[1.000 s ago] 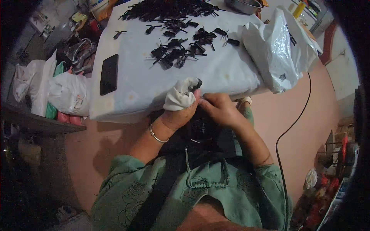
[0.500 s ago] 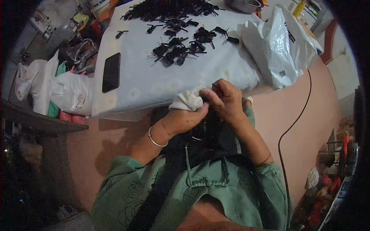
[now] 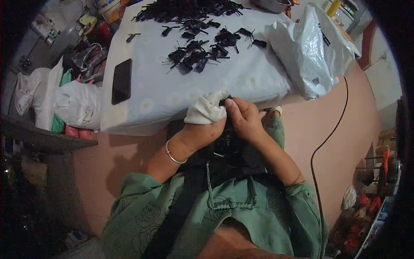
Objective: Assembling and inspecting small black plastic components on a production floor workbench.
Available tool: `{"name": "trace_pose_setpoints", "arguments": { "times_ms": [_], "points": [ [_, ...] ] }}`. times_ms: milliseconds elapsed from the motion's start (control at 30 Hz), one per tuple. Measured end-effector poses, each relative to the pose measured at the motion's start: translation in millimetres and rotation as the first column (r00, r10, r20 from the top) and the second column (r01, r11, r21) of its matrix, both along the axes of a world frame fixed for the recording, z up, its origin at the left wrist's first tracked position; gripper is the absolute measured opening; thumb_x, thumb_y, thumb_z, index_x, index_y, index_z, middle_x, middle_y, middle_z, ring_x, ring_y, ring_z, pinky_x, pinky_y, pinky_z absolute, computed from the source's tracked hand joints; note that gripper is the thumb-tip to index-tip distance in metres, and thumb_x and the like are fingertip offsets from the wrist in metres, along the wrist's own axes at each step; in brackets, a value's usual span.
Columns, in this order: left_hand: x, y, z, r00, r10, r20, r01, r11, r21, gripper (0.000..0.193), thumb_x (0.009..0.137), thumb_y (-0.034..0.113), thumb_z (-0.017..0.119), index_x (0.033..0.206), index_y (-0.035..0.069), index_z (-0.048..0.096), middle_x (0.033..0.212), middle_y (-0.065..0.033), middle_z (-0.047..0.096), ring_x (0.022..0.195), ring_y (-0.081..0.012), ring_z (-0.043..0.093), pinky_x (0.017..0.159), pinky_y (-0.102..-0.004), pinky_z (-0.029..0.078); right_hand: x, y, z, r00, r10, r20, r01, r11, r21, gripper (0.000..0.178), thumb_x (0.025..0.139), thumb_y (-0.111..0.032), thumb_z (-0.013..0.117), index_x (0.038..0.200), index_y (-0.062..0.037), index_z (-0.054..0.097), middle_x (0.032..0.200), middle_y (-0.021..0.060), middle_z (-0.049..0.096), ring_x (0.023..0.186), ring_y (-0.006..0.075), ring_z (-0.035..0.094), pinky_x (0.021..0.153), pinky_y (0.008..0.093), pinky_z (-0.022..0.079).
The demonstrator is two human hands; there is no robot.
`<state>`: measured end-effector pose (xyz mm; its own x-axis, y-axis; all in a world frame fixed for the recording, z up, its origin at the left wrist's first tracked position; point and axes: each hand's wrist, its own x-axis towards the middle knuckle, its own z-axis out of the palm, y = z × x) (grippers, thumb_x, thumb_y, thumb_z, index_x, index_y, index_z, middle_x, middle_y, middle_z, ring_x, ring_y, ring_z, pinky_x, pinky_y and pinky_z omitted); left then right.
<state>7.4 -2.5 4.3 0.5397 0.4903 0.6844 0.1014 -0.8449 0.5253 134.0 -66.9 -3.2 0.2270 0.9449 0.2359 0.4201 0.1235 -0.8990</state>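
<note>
Just past the table's near edge, my left hand [image 3: 200, 134] is closed, with a white cloth or glove [image 3: 205, 109] covering its fingers. A small black part [image 3: 223, 102] shows between that cloth and the thumb of my right hand [image 3: 245, 117]. Both hands meet around it, and most of the part is hidden by fingers. My right hand is bare and closed in a pinch. Beyond them on the table lie loose black plastic parts [image 3: 196, 57] with thin prongs. Farther back, a large heap of similar black parts [image 3: 181, 11] covers the table's far end.
A white patterned cloth covers the table [image 3: 151, 95]. On its left side lies a black phone [image 3: 122, 82]. A white plastic bag [image 3: 308, 56] stands at the right edge, near a metal bowl [image 3: 274, 4]. Stuffed bags [image 3: 77, 103] fill a shelf at left. A black cable [image 3: 317, 151] crosses the floor.
My right hand has turned and drawn in against the cloth-covered left fingers, its fingertips now curled down around the black part. The left hand has shifted slightly left.
</note>
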Motion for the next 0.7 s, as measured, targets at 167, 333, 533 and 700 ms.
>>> {"name": "trace_pose_setpoints", "arguments": {
  "times_ms": [167,333,533,700],
  "points": [
    [-4,7,-7,0.999,-0.027,0.035,0.036,0.955,-0.295,0.022,0.081,0.007,0.054,0.102,0.001,0.050,0.083,-0.0064,0.057,0.072,-0.0154,0.054,0.063,-0.0285,0.045,12,0,1,0.985,0.100,-0.141,-0.101,0.995,0.003,0.023,0.087,-0.019,0.051,0.076,0.0017,0.053,0.066,0.0022,0.051,0.064,0.0084,0.044,0.057,0.0257,0.040],
    [-8,4,0,0.964,-0.035,0.263,0.235,0.576,-0.783,0.025,0.085,0.009,0.050,0.108,0.002,0.043,0.067,-0.0001,0.049,0.055,-0.0083,0.047,0.047,-0.0238,0.039,23,-7,2,0.994,0.103,0.038,-0.103,0.995,0.001,0.016,0.082,-0.013,0.057,0.087,0.0024,0.058,0.077,0.0039,0.057,0.071,0.0079,0.050,0.063,0.0238,0.043],
    [-9,1,12,0.965,-0.232,0.125,0.220,0.449,-0.866,0.027,0.085,0.007,0.045,0.111,0.001,0.041,0.074,-0.0023,0.048,0.061,-0.0069,0.047,0.053,-0.0217,0.040,21,-2,14,0.985,0.169,0.040,-0.171,0.985,0.039,0.013,0.081,-0.011,0.058,0.081,0.0019,0.057,0.069,0.0010,0.054,0.065,0.0076,0.047,0.058,0.0229,0.040],
    [-6,2,-5,0.974,-0.201,0.103,0.223,0.781,-0.583,0.025,0.080,0.006,0.048,0.104,-0.002,0.045,0.083,-0.0085,0.049,0.073,-0.0167,0.050,0.069,-0.0284,0.042,18,2,8,0.982,0.181,-0.060,-0.182,0.983,-0.022,0.019,0.084,-0.016,0.054,0.076,0.0016,0.054,0.064,0.0149,0.052,0.053,0.0238,0.044,0.053,0.0293,0.040]
  ]
}}
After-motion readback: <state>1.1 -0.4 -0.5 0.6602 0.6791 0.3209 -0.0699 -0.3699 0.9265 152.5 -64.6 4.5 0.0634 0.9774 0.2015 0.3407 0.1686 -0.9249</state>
